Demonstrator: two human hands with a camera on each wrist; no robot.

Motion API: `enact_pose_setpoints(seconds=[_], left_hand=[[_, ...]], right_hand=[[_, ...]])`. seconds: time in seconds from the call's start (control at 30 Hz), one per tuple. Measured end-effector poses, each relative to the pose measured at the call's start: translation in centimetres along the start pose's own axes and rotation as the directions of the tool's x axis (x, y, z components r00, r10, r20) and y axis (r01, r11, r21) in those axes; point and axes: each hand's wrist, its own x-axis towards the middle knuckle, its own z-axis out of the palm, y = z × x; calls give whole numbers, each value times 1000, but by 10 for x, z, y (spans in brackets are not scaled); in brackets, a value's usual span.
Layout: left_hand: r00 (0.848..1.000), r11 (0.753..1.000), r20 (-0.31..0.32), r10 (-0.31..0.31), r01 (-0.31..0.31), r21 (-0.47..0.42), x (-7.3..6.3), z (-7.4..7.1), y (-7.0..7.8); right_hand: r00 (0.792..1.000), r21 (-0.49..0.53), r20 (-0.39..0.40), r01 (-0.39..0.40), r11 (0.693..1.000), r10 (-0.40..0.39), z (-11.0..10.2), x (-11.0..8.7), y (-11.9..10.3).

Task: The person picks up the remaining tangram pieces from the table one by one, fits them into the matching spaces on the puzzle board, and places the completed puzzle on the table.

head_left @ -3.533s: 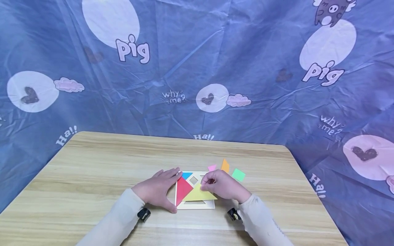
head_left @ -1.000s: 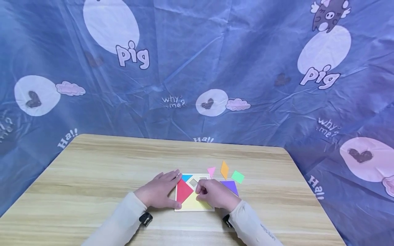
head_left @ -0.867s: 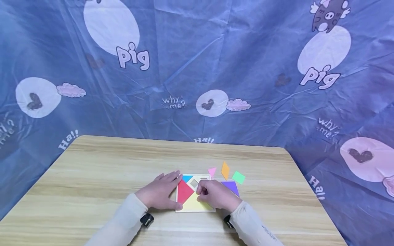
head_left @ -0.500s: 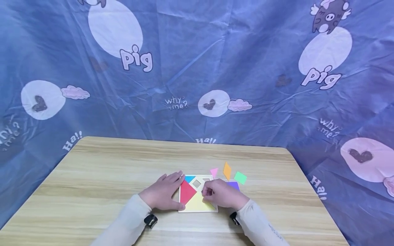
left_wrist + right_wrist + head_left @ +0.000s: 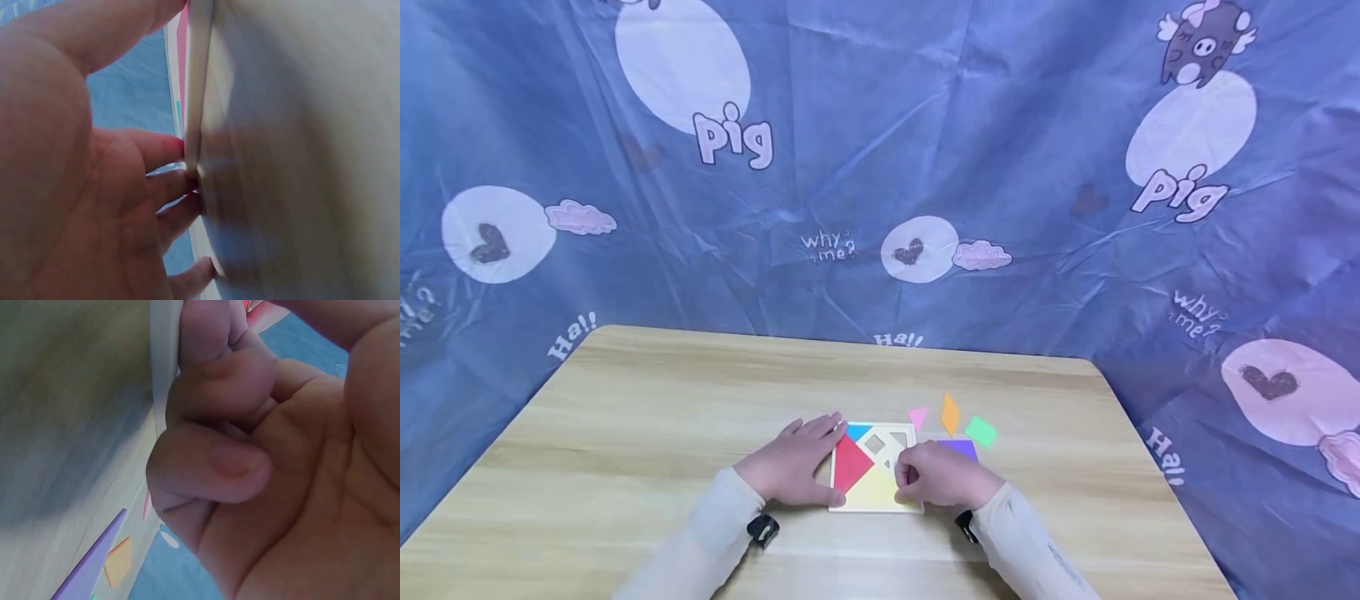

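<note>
The left hand [image 5: 793, 467] spreads against the puzzle tray [image 5: 887, 426]; the right hand [image 5: 946, 475] curls over the yellow piece [image 5: 871, 492] inside, whether pinching one cannot tell. Beyond lie a purple piece [image 5: 959, 448], green piece [image 5: 981, 431], pink piece [image 5: 918, 417] and orange piece [image 5: 951, 415].

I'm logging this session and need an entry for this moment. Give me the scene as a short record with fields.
surface: wood-grain table
board: white tray, flat on the table
pieces in tray: red, blue, yellow
loose pieces: pink, orange, green, purple (partly hidden)
unfilled cutouts: at least two, toward the tray's far side
left hand: touching the tray's left edge
right hand: fingers curled, at the yellow piece's right side
backdrop: blue printed cloth
</note>
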Motion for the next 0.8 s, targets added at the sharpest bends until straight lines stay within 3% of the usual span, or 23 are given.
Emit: enact_pose_setpoints(seconds=[0.23,0.57,0.8], left_hand=[[999,999,14,-51,51,-12,-3,-1,-1],[999,999,24,-27,26,30,8,3,0],[999,998,22,-42,42,41,4,2,-1]], right_hand=[[999,0,36,-1,1000,1,-1,3,-2],[999,-9,38,-33,999,33,-5,-3,6],[998,79,48,37,996,-41,-15,-1,14]])
